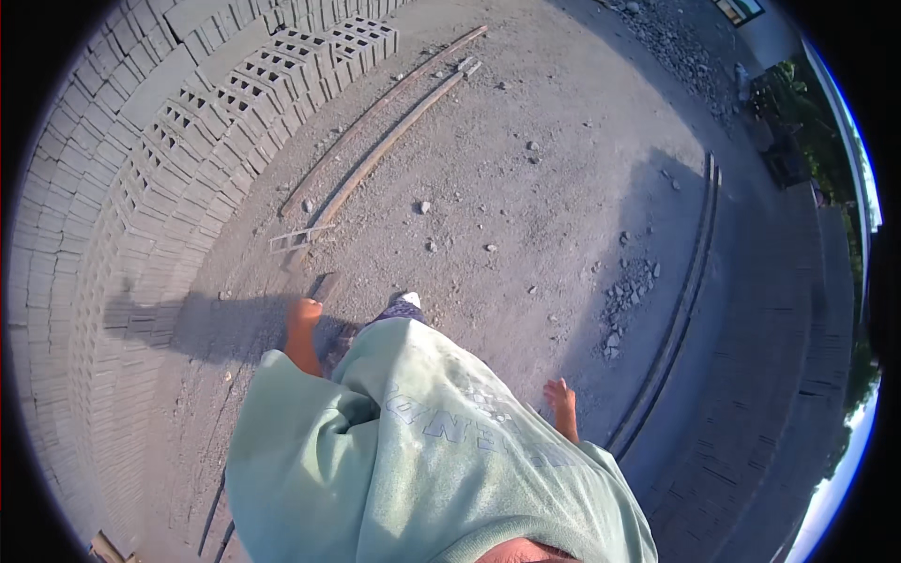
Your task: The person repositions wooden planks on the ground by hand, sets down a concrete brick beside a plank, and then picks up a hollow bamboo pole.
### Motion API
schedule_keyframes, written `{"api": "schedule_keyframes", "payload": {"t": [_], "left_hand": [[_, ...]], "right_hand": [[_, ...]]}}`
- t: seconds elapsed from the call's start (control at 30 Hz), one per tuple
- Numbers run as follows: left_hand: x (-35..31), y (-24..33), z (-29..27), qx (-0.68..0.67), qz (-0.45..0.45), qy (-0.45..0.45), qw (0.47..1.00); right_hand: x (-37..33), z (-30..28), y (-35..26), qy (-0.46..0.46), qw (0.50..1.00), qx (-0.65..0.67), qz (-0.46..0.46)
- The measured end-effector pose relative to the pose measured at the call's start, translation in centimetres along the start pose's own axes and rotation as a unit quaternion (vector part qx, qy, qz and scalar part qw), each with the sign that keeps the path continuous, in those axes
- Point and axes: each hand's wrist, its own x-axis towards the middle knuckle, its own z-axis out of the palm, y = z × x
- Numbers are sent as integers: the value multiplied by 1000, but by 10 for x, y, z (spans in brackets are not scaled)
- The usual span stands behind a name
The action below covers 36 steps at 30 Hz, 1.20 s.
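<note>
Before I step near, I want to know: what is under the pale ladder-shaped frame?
Under the frame, a long brown bar and gritty ground show around its strips; whatever lies directly beneath them is covered.

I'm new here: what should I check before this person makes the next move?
1. Right fingers free: ok, spread and holding nothing visible.
2. Left fingers free: cannot tell; curled, close to a brown bar-like piece.
3. Grey dirt ground free of loose pale stones: not ok, several scattered ahead.
4. Stacked grey perforated bricks at left standing: ok.
5. Both feet planted: cannot tell; only one white shoe tip shows clearly.
</note>
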Motion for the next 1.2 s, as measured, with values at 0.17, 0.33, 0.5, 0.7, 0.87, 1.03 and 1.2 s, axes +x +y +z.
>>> {"api": "schedule_keyframes", "payload": {"t": [0.17, 0.33, 0.5, 0.7, 0.87, 1.03, 1.2], "left_hand": [[51, 135, -36, -93, 84, -22, 992], [100, 231, -83, -145, 127, 69, 979], [110, 254, -58, -157, 40, 72, 984], [93, 206, 13, 148, 169, -40, 974], [62, 285, -12, 59, 6, -87, 994], [67, 251, 42, -7, 64, -14, 998], [109, 249, 84, 43, 7, -192, 980]], "right_hand": [[26, -14, -26, -21, 998, 31, -55], [105, -28, -98, -209, 936, -156, -237], [219, -62, -258, -62, 990, -17, -127], [232, -80, -450, 59, 959, -13, -277], [282, -56, -456, -30, 964, -116, -236], [310, -4, -465, -203, 927, -282, -138], [307, 3, -522, -173, 935, -230, -208]]}}
